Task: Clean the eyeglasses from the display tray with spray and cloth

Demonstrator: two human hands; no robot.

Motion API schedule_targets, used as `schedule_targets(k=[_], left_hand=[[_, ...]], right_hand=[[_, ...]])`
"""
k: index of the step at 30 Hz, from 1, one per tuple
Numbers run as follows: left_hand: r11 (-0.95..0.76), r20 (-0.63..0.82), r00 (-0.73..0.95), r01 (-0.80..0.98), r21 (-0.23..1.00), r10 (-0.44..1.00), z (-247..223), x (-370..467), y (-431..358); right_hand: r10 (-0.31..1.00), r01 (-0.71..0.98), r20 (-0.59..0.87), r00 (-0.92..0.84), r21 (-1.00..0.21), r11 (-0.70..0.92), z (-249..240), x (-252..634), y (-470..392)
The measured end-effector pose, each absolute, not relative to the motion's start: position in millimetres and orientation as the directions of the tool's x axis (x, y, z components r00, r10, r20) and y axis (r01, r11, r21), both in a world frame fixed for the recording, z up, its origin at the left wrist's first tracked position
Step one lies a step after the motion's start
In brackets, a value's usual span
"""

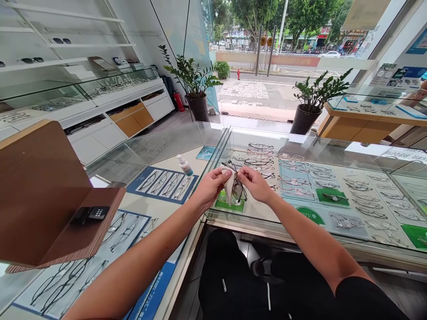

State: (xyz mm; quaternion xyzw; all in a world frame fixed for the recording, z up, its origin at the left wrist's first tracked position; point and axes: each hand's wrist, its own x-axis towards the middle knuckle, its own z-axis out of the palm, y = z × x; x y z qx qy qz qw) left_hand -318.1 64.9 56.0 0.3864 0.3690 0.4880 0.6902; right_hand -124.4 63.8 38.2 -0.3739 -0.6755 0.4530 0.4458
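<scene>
Two hands on one pair of glasses, held up over the glass counter, near its front edge. Left hand: thumb and fingers closed in a pinch on the pale cloth, tail hanging down beside the lens. Can't tell if those fingers also have the frame through the fabric. Right hand: tight pinch, no visible gap, on the frame's right side; exact contact spot is hidden by the fingers. Nothing released on either side.

Handling, my read: brace the rim right next to the lens you're working, not out on a temple, or the hinge takes the load. Cloth between skin and lens on both faces. Light, even thumb pressure, small strokes, no twisting at the bridge. Bunch up that loose tail so it can't snag the temples. White bottle is upright off to your left; elbow clear of it.
</scene>
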Motion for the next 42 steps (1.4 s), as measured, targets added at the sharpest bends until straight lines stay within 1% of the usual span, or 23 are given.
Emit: schedule_targets(k=[3,6,9,12,14,16,19,21,23,26,27,29,31,33,36,39,42], left_hand=[[0.261,-0.152,0.288,-0.39,0.883,0.945,55.5,-319.6,66.8],[0.29,-0.161,0.33,-0.391,0.874,0.93,54.7,-320.7,68.1],[0.303,-0.157,0.362,-0.395,0.867,0.919,53.7,-322.1,69.5],[0.321,-0.153,0.392,-0.407,0.855,0.907,52.8,-325.7,72.3],[0.347,-0.161,0.427,-0.403,0.847,0.89,52.4,-329.8,74.9],[0.38,-0.177,0.474,-0.375,0.845,0.863,52.3,-334.4,77.4],[0.419,-0.204,0.53,-0.324,0.848,0.823,53.1,-340.1,79.0],[0.429,-0.209,0.55,-0.309,0.848,0.809,54.2,-341.3,78.5],[0.413,-0.188,0.552,-0.316,0.854,0.812,55.8,-340.3,77.2],[0.351,-0.136,0.51,-0.354,0.867,0.849,58.3,-336.4,75.3],[0.332,-0.128,0.488,-0.361,0.872,0.864,58.9,-335.0,74.8],[0.307,-0.125,0.455,-0.353,0.884,0.882,59.7,-332.8,73.6],[0.276,-0.114,0.434,-0.332,0.902,0.894,60.3,-331.3,72.2],[0.234,-0.084,0.421,-0.318,0.919,0.903,61.2,-330.2,70.7],[0.179,-0.044,0.396,-0.312,0.933,0.917,62.7,-328.9,68.8],[0.139,-0.012,0.387,-0.3,0.944,0.922,63.6,-327.7,67.6],[0.096,0.015,0.388,-0.264,0.96,0.921,63.5,-326.3,66.6]], right_hand=[[0.91,0.007,0.21,-0.358,-0.974,0.228,40.1,-124.0,63.9],[0.906,-0.035,0.175,-0.385,-0.984,0.175,41.7,-123.4,64.4],[0.909,-0.025,0.17,-0.381,-0.985,0.173,42.6,-122.6,64.6],[0.907,0.013,0.212,-0.363,-0.973,0.232,43.9,-120.1,64.7],[0.908,0.083,0.26,-0.328,-0.95,0.302,45.1,-116.6,65.2],[0.914,0.206,0.302,-0.272,-0.909,0.362,46.7,-112.1,65.9],[0.917,0.416,0.354,-0.183,-0.818,0.398,49.3,-106.3,66.2],[0.905,0.499,0.399,-0.149,-0.759,0.417,50.9,-105.0,65.5],[0.887,0.522,0.45,-0.106,-0.734,0.435,51.9,-106.3,63.8],[0.866,0.454,0.497,-0.043,-0.763,0.461,52.2,-110.9,60.0],[0.867,0.412,0.495,-0.056,-0.78,0.472,52.0,-112.6,58.7],[0.875,0.338,0.46,-0.149,-0.808,0.482,51.3,-115.7,56.5],[0.879,0.311,0.41,-0.243,-0.826,0.47,50.5,-118.0,55.1],[0.89,0.33,0.373,-0.262,-0.832,0.446,49.8,-119.5,54.5],[0.921,0.386,0.338,-0.193,-0.837,0.388,49.6,-120.4,54.7],[0.93,0.449,0.343,-0.132,-0.815,0.365,50.0,-120.9,54.8],[0.921,0.479,0.346,-0.18,-0.787,0.39,49.8,-121.9,54.2]])
